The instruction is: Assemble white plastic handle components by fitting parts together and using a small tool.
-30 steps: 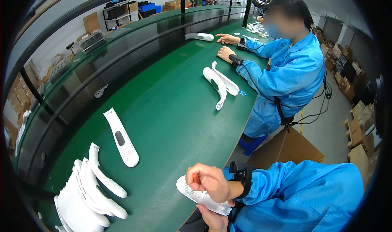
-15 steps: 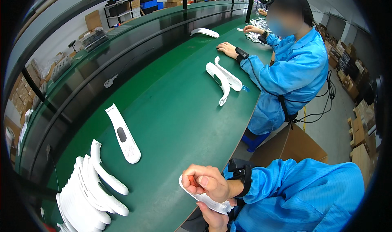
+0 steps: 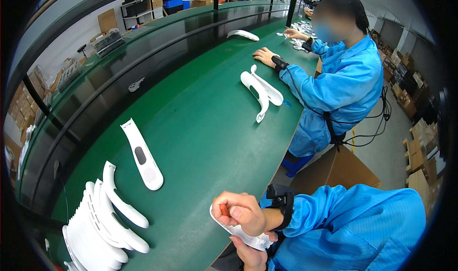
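Observation:
My right hand is closed in a fist around a small orange-red item and rests on top of a white plastic curved part at the near edge of the green table. A black wrist strap sits on that wrist. My left hand holds the same white part from underneath, mostly hidden below it. A long white shell with a dark oval window lies on the table to the left of my hands.
A stack of several white curved parts stands at the lower left. A co-worker in a blue coat sits farther along, one hand flat on the table beside two white parts. Cardboard boxes stand on the floor.
My hands stay together on the white part, the right fist shifting a little over it. The co-worker's hand has settled flat on the table. My view has tipped slightly.

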Tool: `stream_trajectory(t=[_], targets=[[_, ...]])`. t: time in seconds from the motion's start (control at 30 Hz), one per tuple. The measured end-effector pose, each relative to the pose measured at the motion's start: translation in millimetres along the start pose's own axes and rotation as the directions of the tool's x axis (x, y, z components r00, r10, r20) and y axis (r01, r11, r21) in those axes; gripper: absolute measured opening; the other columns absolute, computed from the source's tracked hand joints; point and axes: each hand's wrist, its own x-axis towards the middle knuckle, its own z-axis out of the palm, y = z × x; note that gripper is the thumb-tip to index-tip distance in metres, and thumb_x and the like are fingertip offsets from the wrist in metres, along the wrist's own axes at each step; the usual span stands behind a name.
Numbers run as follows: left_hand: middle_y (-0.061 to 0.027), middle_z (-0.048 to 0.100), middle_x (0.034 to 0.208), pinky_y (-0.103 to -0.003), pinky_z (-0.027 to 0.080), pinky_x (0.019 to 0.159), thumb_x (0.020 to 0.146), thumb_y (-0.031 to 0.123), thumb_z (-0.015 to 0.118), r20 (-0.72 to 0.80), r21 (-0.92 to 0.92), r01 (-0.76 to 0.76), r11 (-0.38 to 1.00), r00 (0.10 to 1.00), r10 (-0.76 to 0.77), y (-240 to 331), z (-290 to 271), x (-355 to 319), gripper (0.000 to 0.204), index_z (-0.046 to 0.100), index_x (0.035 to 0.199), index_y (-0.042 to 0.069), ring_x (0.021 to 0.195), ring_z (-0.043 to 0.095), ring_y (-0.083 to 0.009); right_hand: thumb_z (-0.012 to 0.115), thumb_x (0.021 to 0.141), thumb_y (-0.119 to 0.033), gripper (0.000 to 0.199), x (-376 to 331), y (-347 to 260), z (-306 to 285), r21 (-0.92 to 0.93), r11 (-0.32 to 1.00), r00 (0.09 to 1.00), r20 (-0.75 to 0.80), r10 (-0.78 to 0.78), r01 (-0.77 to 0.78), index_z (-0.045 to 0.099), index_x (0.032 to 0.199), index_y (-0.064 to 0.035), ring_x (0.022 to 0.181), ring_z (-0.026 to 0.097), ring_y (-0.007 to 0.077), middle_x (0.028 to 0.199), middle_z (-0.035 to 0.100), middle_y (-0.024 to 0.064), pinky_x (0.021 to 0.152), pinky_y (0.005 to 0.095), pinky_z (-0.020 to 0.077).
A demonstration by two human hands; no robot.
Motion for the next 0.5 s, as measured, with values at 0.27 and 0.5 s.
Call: stream_trajectory(t=[0.27, 0.5], targets=[[-0.0139, 0.062, 0.078, -0.037, 0.049, 0.058, 0.088, 0.073, 0.022, -0.050, -0.013, 0.014, 1.000, 0.999, -0.014, -5.3, -10.6, -8.1, 0.079, 0.048, 0.117, 0.004, 0.066, 0.061, -0.0287, 0.045, 0.094, -0.025, 0.027, -3.6, 4.6, 6.5, -0.182, 0.983, 0.999, 0.041, -0.031, 0.038, 0.053, 0.097, 0.0006, 0.062, 0.043, 0.0080, 0.076, 0.051, 0.0030, 0.055, 0.0230, 0.0358], [-0.0207, 0.061, 0.102, -0.042, 0.046, 0.088, 0.099, 0.043, 0.031, 0.177, 0.261, -0.221, 0.940, 0.968, 0.178, -34.3, -54.5, -36.1, 0.055, 0.048, 0.117, -0.006, 0.090, 0.060, -0.0318, 0.056, 0.092, -0.019, 0.018, 0.0, -3.2, 9.2, 0.206, 0.977, 0.998, -0.006, 0.065, -0.062, 0.055, 0.099, -0.0026, 0.061, 0.050, 0.0087, 0.071, 0.055, 0.0003, 0.053, 0.0246, 0.0405]])
